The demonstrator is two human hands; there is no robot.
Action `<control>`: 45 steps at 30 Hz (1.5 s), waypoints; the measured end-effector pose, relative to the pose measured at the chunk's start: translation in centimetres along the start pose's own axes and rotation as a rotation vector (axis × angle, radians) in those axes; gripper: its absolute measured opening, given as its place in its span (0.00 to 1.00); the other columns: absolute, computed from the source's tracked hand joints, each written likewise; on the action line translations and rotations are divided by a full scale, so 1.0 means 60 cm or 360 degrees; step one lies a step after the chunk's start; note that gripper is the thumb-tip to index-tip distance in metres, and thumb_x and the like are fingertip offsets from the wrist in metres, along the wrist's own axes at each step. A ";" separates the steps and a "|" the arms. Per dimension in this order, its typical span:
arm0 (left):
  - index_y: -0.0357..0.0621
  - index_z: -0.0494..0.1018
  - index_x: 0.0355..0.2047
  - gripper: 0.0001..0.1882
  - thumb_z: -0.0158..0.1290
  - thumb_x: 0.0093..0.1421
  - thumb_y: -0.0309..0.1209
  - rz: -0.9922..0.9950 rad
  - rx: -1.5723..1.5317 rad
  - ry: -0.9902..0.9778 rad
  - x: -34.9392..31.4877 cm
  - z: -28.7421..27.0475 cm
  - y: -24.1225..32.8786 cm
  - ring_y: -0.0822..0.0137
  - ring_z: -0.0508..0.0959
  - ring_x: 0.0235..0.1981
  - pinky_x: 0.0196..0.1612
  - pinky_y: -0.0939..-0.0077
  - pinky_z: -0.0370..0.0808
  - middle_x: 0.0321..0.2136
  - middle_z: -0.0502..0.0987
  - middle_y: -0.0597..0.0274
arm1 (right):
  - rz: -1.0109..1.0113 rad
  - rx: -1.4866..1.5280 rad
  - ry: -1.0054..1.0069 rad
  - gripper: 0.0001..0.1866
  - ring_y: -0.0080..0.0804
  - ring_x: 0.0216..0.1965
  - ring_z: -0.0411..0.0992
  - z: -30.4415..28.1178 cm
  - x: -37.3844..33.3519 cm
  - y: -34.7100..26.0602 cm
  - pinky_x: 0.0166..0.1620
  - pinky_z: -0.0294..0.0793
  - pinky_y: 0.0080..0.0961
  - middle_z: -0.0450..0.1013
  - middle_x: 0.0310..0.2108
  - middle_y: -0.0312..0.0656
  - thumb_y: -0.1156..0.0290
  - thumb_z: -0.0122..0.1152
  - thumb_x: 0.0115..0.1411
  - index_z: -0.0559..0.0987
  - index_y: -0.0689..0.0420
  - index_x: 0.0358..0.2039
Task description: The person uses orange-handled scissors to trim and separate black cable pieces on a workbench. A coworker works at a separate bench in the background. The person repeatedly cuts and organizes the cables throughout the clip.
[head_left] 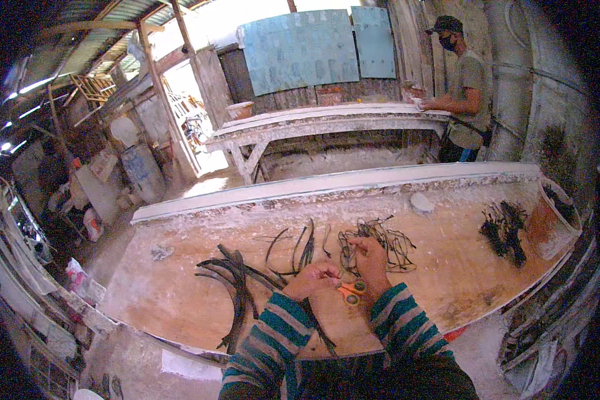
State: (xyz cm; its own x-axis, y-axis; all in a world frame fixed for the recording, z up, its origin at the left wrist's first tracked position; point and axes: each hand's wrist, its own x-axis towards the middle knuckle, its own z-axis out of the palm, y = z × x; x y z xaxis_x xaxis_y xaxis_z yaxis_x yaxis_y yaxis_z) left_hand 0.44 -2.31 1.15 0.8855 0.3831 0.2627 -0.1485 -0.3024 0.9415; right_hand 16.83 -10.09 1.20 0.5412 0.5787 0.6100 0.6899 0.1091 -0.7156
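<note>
My left hand [310, 280] is closed in a pinch above the wooden table, and what its fingertips hold is too small to make out. Just right of it, my right hand [370, 259] is also closed, raised over the near left side of a tangle of thin dark cords [397, 250]. Whether a cord is between its fingers I cannot tell. Orange-handled scissors [351, 291] lie between my two wrists, their blades mostly hidden. Left of my left hand is a bundle of long black strips [237, 287]; a few shorter dark strips [305, 247] lie beyond it.
A dark clump of cords [505, 230] lies on the right of the table [167, 287], beside an orange bucket [555, 223]. A whitish round piece [421, 203] is near the raised far edge. Beyond, a person [465, 87] works at a second bench [340, 119].
</note>
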 end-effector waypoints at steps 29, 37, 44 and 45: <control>0.38 0.74 0.25 0.03 0.55 0.49 0.24 -0.0250 0.0191 0.1187 -0.007 -0.039 0.006 0.75 0.73 0.25 0.30 0.83 0.68 0.23 0.76 0.63 | -0.0412 0.1159 -0.1372 0.04 0.31 0.39 0.66 0.005 -0.028 -0.057 0.43 0.66 0.26 0.67 0.35 0.39 0.74 0.57 0.50 0.72 0.58 0.27; 0.40 0.74 0.28 0.05 0.55 0.50 0.26 -0.0256 0.0611 0.0819 -0.006 -0.026 0.009 0.74 0.73 0.29 0.34 0.81 0.69 0.26 0.75 0.65 | 0.0400 0.0924 -0.0793 0.09 0.20 0.23 0.64 -0.011 -0.023 -0.056 0.29 0.65 0.17 0.64 0.20 0.30 0.82 0.59 0.47 0.68 0.56 0.22; 0.40 0.73 0.30 0.08 0.54 0.53 0.31 0.0182 0.0443 0.0148 0.004 0.013 -0.012 0.76 0.71 0.29 0.33 0.82 0.68 0.26 0.73 0.68 | 0.0242 0.0437 -0.0175 0.06 0.18 0.22 0.59 -0.002 0.008 0.012 0.26 0.60 0.16 0.62 0.18 0.30 0.82 0.56 0.47 0.70 0.56 0.22; 0.40 0.72 0.31 0.09 0.54 0.53 0.32 0.0294 0.0568 0.0024 0.010 0.023 -0.009 0.76 0.71 0.28 0.31 0.83 0.68 0.26 0.72 0.69 | 0.0276 0.0501 -0.0149 0.05 0.21 0.22 0.62 -0.001 0.013 0.029 0.27 0.62 0.19 0.64 0.18 0.33 0.82 0.54 0.47 0.71 0.57 0.22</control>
State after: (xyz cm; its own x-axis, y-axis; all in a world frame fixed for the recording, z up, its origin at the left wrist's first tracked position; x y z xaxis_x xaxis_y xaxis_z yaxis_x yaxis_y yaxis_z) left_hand 1.69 -3.13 0.53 0.8512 0.3063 0.4262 -0.1397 -0.6505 0.7465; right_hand 18.49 -9.50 0.44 0.5807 0.6804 0.4469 0.4020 0.2377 -0.8843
